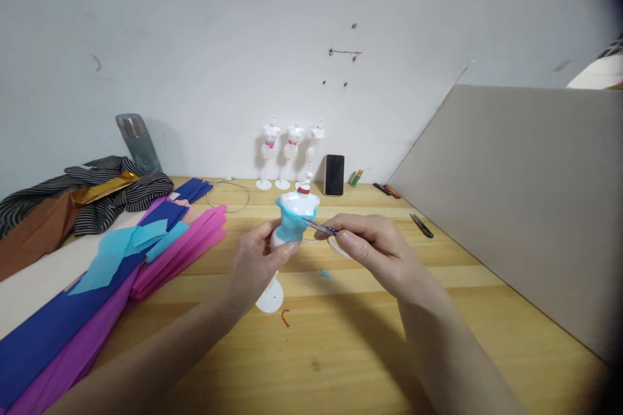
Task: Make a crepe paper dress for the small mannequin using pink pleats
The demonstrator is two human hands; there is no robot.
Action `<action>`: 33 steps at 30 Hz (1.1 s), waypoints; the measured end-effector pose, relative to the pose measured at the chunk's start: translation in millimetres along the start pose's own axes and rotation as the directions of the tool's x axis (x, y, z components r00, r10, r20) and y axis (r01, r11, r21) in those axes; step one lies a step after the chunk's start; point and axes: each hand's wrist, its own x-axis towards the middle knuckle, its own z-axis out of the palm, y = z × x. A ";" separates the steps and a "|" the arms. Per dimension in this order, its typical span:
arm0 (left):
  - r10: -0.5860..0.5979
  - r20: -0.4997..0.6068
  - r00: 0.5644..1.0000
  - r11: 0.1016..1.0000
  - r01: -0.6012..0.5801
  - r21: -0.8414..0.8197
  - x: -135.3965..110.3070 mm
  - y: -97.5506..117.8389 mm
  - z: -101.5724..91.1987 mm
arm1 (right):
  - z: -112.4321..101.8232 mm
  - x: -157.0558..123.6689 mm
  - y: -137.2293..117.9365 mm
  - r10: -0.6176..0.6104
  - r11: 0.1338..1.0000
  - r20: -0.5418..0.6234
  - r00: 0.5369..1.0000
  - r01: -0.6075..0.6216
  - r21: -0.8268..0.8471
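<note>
I see room to move on the right of the wooden surface (pixel 272 369), up to the tall board (pixel 516 194). Over the middle leans the white doll body (pixel 304 203); it looks light, hard and slippery, best held by the waist, where the left hand (pixel 260 253) curls around. The right hand (pixel 374 246), beside the soft-looking, easy-to-rip blue wrap (pixel 291 225), pinches a thin pointed tool (pixel 323 227).

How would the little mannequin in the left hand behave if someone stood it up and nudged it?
The little mannequin may tip easily: its bulky torso sits above a small disc base. Its shiny white chest suggests plastic, so it is probably light and slippery. The creased turquoise wrap looks thin and might tear.
</note>
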 end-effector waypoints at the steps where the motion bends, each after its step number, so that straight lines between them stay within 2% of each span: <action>1: 0.003 -0.005 1.000 1.000 -0.003 -0.005 0.3 -0.4 -0.7 | -2.1 -0.5 -0.6 -0.006 1.000 0.000 1.000 0.006 -0.014; 7: -0.004 -0.021 1.000 0.999 0.003 -0.035 1.3 0.1 -3.6 | -8.1 0.8 -4.0 -0.030 0.997 0.141 0.990 0.040 -0.073; 10: 0.004 -0.013 1.000 0.999 -0.004 -0.032 1.7 0.0 -2.7 | -3.9 2.6 -2.6 -0.023 0.993 0.166 0.986 0.042 -0.110; 18: 0.023 -0.071 0.997 0.997 -0.027 -0.066 4.0 -4.2 1.5 | 7.5 3.0 1.4 0.008 0.987 0.080 0.997 0.005 -0.159; 26: 0.026 -0.122 0.992 0.996 -0.035 -0.078 8.1 -15.9 -1.3 | 6.3 4.3 -0.2 0.000 0.992 0.077 0.997 0.009 -0.129; 30: 0.059 -0.066 0.996 0.997 -0.062 -0.038 10.2 -13.9 -7.2 | 6.6 4.1 3.1 -0.004 0.997 0.037 0.999 0.007 -0.075; 33: 0.088 -0.015 0.996 0.996 -0.088 -0.024 17.5 -16.0 -16.7 | 6.3 2.5 9.5 -0.001 1.000 -0.072 0.997 0.003 0.023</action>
